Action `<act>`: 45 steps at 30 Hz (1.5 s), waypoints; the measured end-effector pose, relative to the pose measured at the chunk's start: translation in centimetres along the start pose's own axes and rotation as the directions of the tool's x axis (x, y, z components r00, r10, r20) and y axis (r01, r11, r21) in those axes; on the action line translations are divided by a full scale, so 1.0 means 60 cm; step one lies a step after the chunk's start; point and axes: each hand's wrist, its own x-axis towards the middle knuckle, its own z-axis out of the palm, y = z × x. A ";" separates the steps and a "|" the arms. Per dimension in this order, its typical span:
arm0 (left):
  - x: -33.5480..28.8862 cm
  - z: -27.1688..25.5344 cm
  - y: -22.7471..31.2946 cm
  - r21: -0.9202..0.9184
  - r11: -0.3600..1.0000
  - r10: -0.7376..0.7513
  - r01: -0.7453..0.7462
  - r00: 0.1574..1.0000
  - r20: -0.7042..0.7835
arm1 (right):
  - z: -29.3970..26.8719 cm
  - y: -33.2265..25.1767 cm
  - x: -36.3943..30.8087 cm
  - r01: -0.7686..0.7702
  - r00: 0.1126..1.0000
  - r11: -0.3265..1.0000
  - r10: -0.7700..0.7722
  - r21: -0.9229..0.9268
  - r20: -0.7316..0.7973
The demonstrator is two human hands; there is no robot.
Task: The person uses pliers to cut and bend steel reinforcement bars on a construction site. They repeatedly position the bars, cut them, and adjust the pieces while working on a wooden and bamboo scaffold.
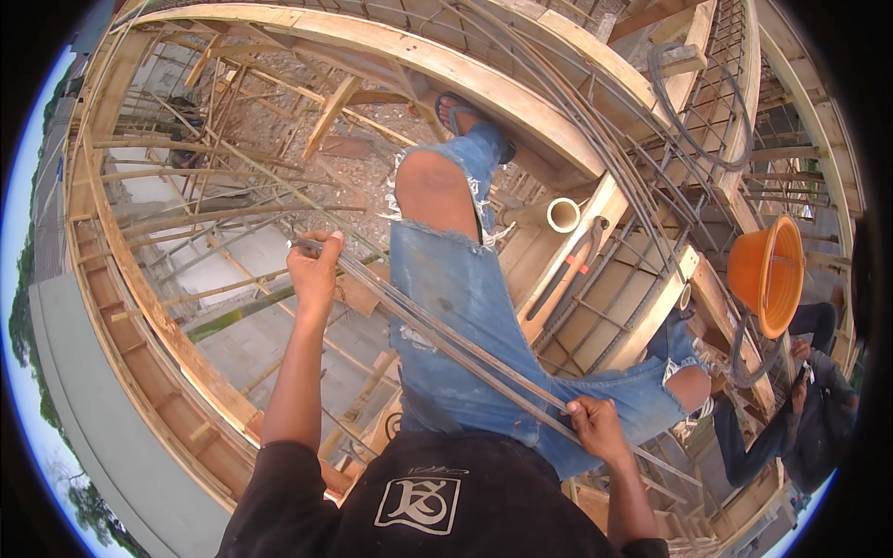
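Observation:
Several thin steel rods (445,333) lie in a loose bundle slanting across my lap, from upper left to lower right. My left hand (316,268) is closed around their upper end, held out over the formwork opening. Lower down, near my thigh, my right hand (600,430) grips the same rods with the thumb on top. Their tails run on past it to the lower right. Under the bundle are my ripped blue jeans (456,288), one knee bent forward and the other leg out to the right.
A long-handled dark tool (565,279) with an orange mark lies on the timber beside a cream pipe (563,216). An orange bowl-shaped container (758,270) sits at right, near coiled wire (662,84). Another person (823,405) is at lower right. Curved wooden formwork (409,46) surrounds an open drop.

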 end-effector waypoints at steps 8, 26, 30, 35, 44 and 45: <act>-0.025 0.006 0.005 -0.011 0.986 0.163 -0.163 0.986 -0.018 | 0.010 0.003 -0.007 0.149 0.980 0.989 -0.145 0.018 -0.134; -0.017 -0.085 -0.024 -0.463 0.866 -0.146 0.188 0.981 0.126 | 0.080 0.075 -0.110 0.225 0.781 0.865 -0.435 -0.448 -0.448; 0.004 -0.052 0.045 -0.297 0.937 -0.172 0.182 0.983 0.061 | 0.056 0.058 -0.119 0.336 0.724 0.832 -0.528 -0.442 -0.443; 0.045 -0.010 0.046 0.126 0.983 0.150 -0.135 0.981 -0.124 | -0.009 0.050 -0.091 0.311 0.690 0.826 -0.536 -0.469 -0.486; 0.032 -0.018 0.035 0.201 0.980 -0.037 -0.002 0.980 0.194 | 0.020 0.091 -0.060 0.260 0.770 0.919 -0.383 -0.296 -0.511; 0.028 -0.015 0.037 0.198 0.980 -0.044 0.004 0.980 0.197 | 0.021 0.096 -0.057 0.271 0.763 0.915 -0.393 -0.299 -0.514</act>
